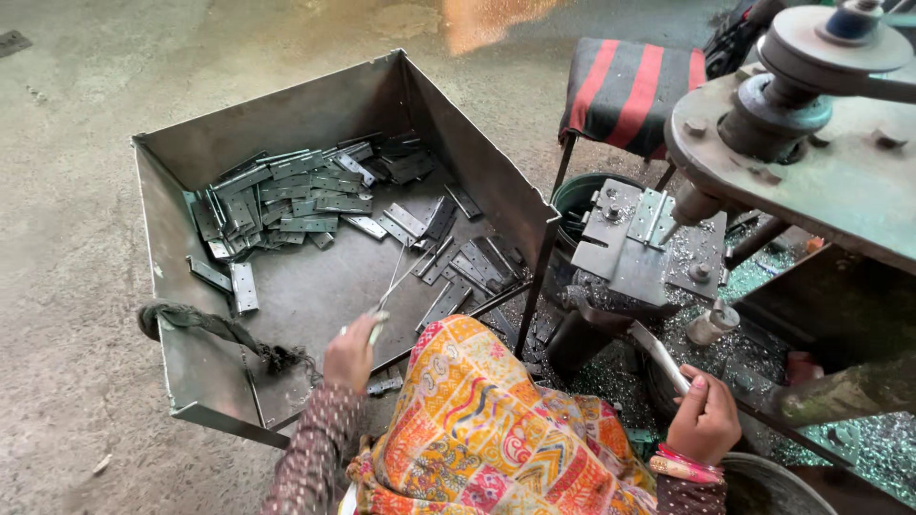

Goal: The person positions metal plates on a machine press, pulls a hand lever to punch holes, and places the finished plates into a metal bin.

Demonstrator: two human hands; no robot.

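Note:
My left hand is closed around a thin metal rod that reaches into an open sheet-metal bin. The rod's tip lies among flat grey hinges, which are piled at the bin's far side and scattered over its floor. My right hand grips a pale metal lever that leads up toward a drilling machine. One hinge sits on the machine's small work plate, under the spindle tip. An orange patterned cloth covers the space between my arms.
A stool with a red and black striped cushion stands behind the machine. A belt pulley tops the machine's round head. Metal shavings litter the ground at right. A dark green bucket stands beside the bin. A knotted rag hangs on the bin's rim.

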